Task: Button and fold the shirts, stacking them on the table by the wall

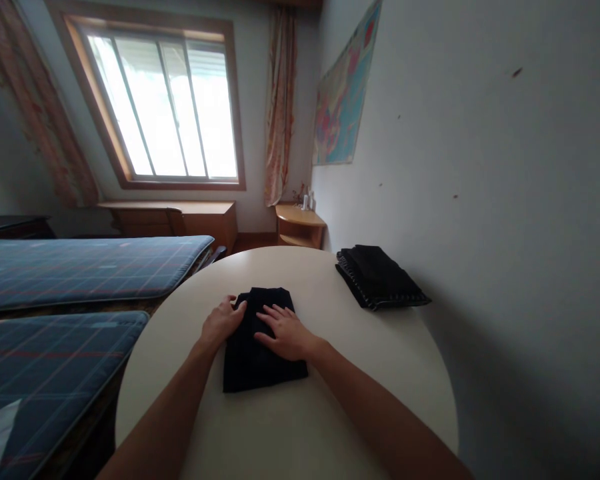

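Note:
A dark folded cloth (265, 370) lies flat on the pale round table (260, 433), a little left of the middle. My right hand (284, 332) rests palm down on top of the cloth, its fingers spread. At the cloth's upper left edge is my left hand (223, 323), with thumb and fingers apart and the thumb touching the fabric. A stack of folded black cloth (380, 277) sits at the table's right back edge, apart from both hands.
Two beds with blue plaid mattresses (80, 270) stand to the left of the table. A white wall (480, 147) runs along the right. Behind the table are a corner shelf (300, 215) and a wooden desk (205, 209) under the window.

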A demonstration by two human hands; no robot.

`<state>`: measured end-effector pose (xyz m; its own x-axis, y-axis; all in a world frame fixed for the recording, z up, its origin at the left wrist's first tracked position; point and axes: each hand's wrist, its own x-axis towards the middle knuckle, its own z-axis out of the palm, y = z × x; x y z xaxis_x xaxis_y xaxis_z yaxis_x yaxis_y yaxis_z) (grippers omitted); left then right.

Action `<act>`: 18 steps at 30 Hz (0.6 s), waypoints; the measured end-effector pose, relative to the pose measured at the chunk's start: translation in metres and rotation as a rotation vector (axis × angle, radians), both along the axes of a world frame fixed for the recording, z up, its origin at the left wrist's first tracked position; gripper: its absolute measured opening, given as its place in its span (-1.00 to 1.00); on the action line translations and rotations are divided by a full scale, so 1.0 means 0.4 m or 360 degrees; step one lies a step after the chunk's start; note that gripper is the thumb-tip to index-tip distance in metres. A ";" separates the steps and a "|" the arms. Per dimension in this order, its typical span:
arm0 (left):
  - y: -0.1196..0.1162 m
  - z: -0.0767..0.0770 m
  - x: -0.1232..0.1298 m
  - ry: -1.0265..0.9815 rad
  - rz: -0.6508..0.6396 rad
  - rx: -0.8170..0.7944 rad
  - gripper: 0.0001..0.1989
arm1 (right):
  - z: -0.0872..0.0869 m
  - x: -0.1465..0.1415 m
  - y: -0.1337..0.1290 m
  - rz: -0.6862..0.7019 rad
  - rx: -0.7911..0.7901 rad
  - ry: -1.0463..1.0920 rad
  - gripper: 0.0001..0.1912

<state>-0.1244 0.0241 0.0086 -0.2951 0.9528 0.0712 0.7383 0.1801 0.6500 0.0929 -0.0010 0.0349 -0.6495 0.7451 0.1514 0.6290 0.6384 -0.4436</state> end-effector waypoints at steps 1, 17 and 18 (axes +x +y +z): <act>-0.004 0.001 0.012 0.0024 0.0009 0.0006 -0.48 | -0.014 0.013 -0.005 0.0021 -0.0003 -0.0066 -0.33; -0.090 -0.025 0.226 0.0162 -0.1115 0.0418 -0.39 | -0.017 0.327 0.028 -0.0234 -0.0042 -0.0109 -0.43; -0.097 -0.027 0.233 0.0240 -0.1200 0.0399 -0.40 | -0.021 0.329 0.024 -0.0222 -0.0020 -0.0099 -0.43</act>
